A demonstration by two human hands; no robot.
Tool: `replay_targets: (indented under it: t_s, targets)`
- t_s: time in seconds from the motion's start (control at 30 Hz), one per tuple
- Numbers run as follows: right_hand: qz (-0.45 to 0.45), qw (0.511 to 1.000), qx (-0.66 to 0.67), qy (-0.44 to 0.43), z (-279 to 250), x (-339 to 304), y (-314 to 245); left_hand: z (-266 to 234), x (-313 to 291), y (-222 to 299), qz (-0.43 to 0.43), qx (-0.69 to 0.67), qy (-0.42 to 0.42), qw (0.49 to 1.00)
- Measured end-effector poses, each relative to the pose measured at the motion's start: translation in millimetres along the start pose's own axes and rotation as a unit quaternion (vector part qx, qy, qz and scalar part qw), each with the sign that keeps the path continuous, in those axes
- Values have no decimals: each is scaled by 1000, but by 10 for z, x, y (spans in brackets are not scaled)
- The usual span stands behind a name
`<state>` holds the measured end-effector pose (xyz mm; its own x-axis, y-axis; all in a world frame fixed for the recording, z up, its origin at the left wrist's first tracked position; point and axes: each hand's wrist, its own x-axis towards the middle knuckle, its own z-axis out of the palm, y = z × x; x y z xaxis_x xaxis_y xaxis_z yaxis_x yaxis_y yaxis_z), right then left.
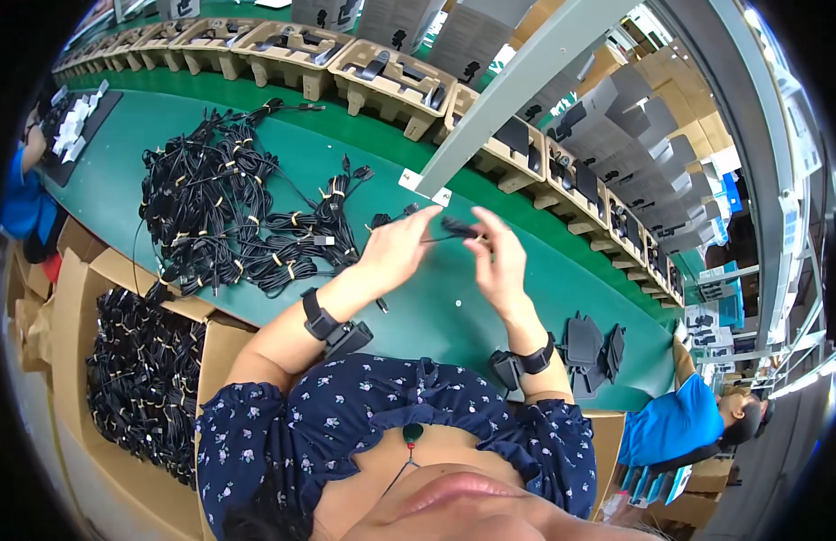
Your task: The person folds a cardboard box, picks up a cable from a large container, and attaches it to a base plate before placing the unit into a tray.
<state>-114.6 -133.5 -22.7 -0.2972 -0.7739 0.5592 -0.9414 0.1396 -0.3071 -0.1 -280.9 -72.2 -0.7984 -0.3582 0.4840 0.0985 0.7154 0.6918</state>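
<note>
In front of my chest, above the green table, a black cable (458,227) stretches between my hands, slightly blurred. My left hand (395,250) has its fingers closed at the cable's thin end; the exact pinch is hidden behind the hand. At the other side, my right hand (502,263) curls thumb and fingers about the thicker black part. Left of my left hand lies a big heap of black cables (224,198), many bound with pale ties. A few loose cable ends (382,305) reach out under my left wrist.
A cardboard box (71,361) full of tied black cables (143,383) stands at my left. Pulp trays (391,81) line the far side beneath a grey metal post (526,95). Flat black pieces (591,347) lie at right. People in blue sit at both sides.
</note>
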Motion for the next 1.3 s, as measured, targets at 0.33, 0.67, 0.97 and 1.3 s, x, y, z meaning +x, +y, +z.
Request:
replay_targets:
  t_s: [0.33,0.67,0.97,1.3]
  targets:
    - [131,985,113,13,178,-64,-187,154,-54,13,-176,-644,-214,713]
    - [-124,959,-124,-222,-174,54,-175,-18,0,-14,-233,-551,-384,703]
    - [-28,979,-152,-133,-295,217,112,161,-29,-135,-239,-466,-171,835]
    - [209,948,-237,30,-342,1575,1155,361,-118,-156,-211,-374,-214,877]
